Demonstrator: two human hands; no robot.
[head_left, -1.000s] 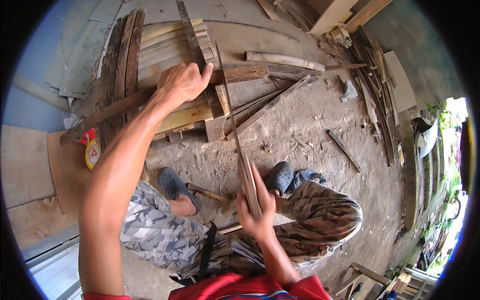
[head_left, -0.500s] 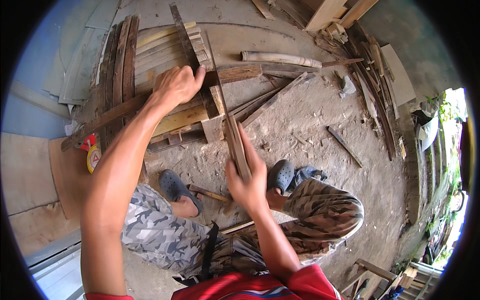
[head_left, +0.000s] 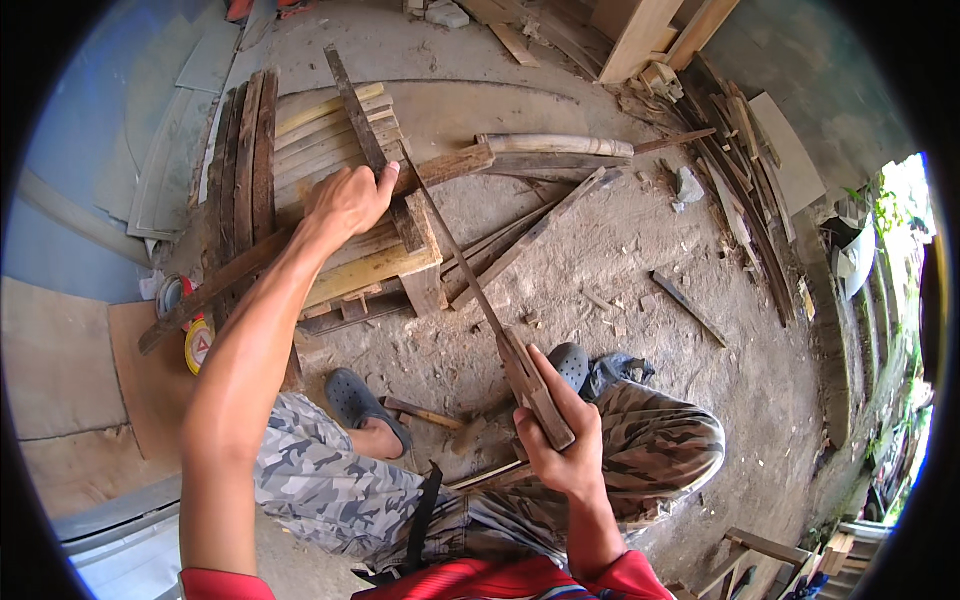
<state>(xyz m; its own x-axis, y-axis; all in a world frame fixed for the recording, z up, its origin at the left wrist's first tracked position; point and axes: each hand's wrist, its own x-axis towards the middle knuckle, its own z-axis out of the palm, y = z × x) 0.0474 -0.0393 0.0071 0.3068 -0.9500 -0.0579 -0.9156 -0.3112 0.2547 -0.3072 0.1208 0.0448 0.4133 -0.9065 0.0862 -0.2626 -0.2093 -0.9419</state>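
The flat, worn wooden handle of a saw [head_left: 522,362] is closed in by the fingers of the right hand [head_left: 568,440]; its long, thin metal blade is slanted across a dark, rough plank [head_left: 455,165]. That plank is gripped by the curled fingers of the left hand [head_left: 348,205], the thumb held out. It is laid over pale slats [head_left: 335,140] and a dark board [head_left: 355,110]. Beyond, a smooth, rounded bamboo pole [head_left: 560,146] is seen on gritty, chip-strewn ground [head_left: 600,240].

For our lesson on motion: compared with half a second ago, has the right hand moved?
Yes: the right hand has moved back and to the right, farther from the bamboo pole.
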